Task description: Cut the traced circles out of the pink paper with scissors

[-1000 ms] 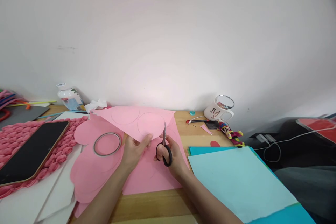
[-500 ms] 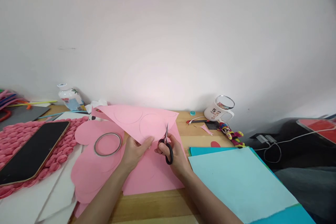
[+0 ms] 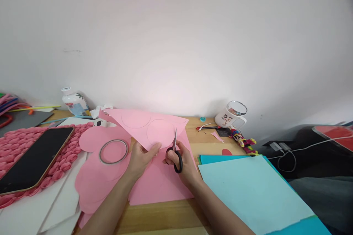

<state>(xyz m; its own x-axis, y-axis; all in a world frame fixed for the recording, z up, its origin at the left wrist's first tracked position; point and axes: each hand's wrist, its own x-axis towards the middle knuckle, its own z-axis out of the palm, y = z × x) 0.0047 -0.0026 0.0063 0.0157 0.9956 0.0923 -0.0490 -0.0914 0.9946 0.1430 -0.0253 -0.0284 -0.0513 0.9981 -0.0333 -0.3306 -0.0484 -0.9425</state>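
Wooden surface runs out of frame below. Above its middle, the left hand, partly hidden, pinches the lifted paper; the right hand grips scissors at its edge, wood showing toward the mug.

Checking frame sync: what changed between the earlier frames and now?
The lifted pink paper and scissors shifted slightly right. Nothing was taken or let go: the left hand still holds the paper, the right hand the scissors. Ring, phone and mug stayed put.
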